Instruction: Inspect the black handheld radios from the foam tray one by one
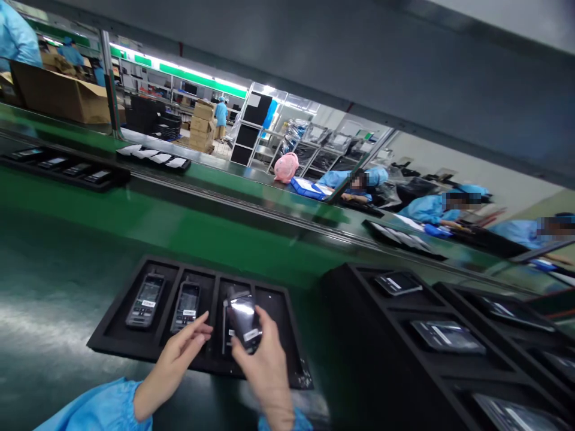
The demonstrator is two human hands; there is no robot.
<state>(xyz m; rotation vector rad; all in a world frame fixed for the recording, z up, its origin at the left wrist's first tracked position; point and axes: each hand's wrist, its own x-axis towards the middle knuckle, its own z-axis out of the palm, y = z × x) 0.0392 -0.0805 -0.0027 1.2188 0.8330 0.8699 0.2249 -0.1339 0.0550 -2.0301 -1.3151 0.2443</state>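
Observation:
A black foam tray with four slots lies on the green belt in front of me. Two handsets lie face up in its two left slots. My right hand grips a third black handset, glossy and tilted, over the third slot. My left hand hovers with fingers spread just left of it, above the tray's near edge, touching nothing that I can see. The fourth slot on the right looks bare. Blue sleeves cover both my forearms.
A tall stack of black trays with bagged devices stands at my right. More trays ride the green conveyor farther back. Across the line, several people in blue coats work at benches. Cardboard boxes sit far left.

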